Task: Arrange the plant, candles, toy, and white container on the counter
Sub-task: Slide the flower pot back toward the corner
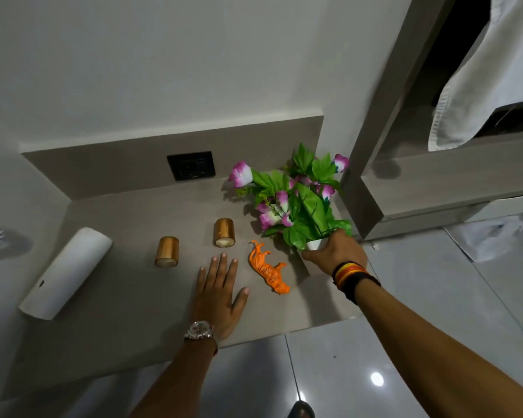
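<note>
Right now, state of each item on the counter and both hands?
Plant: tilted, pot gripped by right hand.
Left candle: upright, untouched.
Right candle: upright, untouched.
Toy tiger: lying on its side.
White container: lying on its side.
Left hand: open, flat on counter.

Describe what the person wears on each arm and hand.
Both forearms are bare, with no sleeves in view. The left hand has a silver-toned metal wristwatch with a round face and link band, and a thin dark cord just behind it. The right hand has a stack of wristbands: red, yellow and orange threads, then a wider black band. No rings or gloves show on either hand.
</note>
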### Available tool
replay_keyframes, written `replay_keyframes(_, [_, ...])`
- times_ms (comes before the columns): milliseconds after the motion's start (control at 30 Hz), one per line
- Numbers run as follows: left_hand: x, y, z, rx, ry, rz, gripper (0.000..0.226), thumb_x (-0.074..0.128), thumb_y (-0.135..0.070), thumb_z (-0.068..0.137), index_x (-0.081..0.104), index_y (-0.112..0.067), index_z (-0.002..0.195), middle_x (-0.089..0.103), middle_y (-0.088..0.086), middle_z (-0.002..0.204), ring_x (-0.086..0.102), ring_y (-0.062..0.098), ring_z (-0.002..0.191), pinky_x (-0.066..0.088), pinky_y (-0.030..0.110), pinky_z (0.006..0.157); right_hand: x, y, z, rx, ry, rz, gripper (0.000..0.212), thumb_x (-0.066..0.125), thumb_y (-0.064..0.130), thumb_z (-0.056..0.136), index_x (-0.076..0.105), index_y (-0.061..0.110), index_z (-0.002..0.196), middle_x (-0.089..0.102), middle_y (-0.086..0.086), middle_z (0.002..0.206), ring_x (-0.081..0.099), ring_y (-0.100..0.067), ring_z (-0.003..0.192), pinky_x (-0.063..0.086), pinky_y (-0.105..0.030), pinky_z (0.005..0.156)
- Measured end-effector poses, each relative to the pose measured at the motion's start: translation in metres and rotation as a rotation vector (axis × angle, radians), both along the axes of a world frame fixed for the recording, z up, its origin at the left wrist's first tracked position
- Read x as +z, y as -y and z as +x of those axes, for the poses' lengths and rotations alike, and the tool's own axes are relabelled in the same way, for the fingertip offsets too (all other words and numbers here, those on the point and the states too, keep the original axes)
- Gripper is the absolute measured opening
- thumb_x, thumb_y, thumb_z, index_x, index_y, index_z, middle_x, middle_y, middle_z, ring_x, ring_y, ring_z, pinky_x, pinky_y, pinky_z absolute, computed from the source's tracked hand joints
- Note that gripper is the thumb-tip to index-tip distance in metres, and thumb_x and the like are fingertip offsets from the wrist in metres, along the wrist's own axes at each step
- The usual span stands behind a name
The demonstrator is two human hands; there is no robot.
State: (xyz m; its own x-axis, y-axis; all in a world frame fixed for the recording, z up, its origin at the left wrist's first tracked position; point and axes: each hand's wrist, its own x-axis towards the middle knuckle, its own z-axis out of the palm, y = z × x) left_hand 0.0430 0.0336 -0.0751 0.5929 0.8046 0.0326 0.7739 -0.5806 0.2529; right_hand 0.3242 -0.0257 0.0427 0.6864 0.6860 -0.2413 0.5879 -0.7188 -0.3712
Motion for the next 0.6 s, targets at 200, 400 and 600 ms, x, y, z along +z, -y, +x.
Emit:
replay_keyframes(200, [-0.003,-0.017,-0.012,-0.105,0.0,-0.004,0.071,0.035,-0.055,0.103,0.019,-0.023,0.164,0.011,0.001,0.173,0.007,0.023,0.16,0.006,0.049,0.127,0.013,-0.002,0.005,-0.16,-0.125,0.427,0.077,0.089,0.049,0.068,0.053,0.009,0.123,0.066,-0.005,0.103,0.063,-0.029,0.092,0.043,-0.031,0.072])
replay_keyframes(400, [-0.004,-0.02,-0.012,-0.07,0.079,-0.044,0.066,0.036,-0.052,0.104,0.02,-0.029,0.163,0.013,-0.005,0.173,0.004,0.015,0.16,0.006,0.045,0.127,0.002,-0.036,0.009,-0.218,-0.275,0.692,0.096,0.091,0.039,0.058,0.044,0.01,0.136,0.054,0.005,0.114,0.052,-0.017,0.101,0.039,-0.028,0.084])
replay_keyframes(600, [-0.008,-0.024,-0.011,-0.035,0.092,-0.068,0.067,0.038,-0.049,0.103,0.018,-0.029,0.164,0.011,-0.008,0.173,0.006,0.014,0.16,0.008,0.042,0.126,-0.032,-0.094,0.02,-0.289,-0.287,0.69,0.089,0.095,0.025,0.065,0.044,0.006,0.136,0.061,-0.013,0.129,0.059,-0.033,0.116,0.043,-0.033,0.09])
